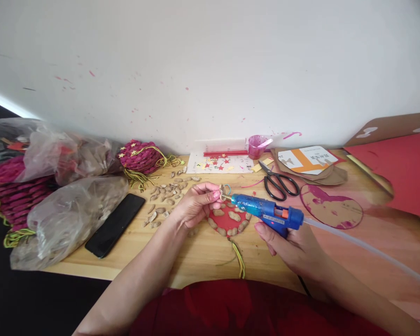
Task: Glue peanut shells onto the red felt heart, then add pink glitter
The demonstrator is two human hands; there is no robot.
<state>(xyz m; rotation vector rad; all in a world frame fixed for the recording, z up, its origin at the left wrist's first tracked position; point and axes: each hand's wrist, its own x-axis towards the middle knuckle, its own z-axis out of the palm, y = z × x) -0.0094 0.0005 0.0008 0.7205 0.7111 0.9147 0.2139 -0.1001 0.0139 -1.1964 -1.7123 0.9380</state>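
Observation:
My right hand is wrapped round the handle of a blue hot glue gun. A long translucent glue stick trails from its rear to the right. Between the thumb and fingers of my left hand is a peanut shell, with the gun's nozzle touching or very close to it. Below the hands lies a red disc with peanut shells around its rim and some in its middle. A yellow-green tassel hangs from its near edge. My left hand and the gun cover its far part.
Loose peanut shells are scattered to the left, beside a black phone and a plastic bag. Magenta woven ornaments stand behind. Scissors, a pink cup, a stained cardboard disc and red card lie farther back and right.

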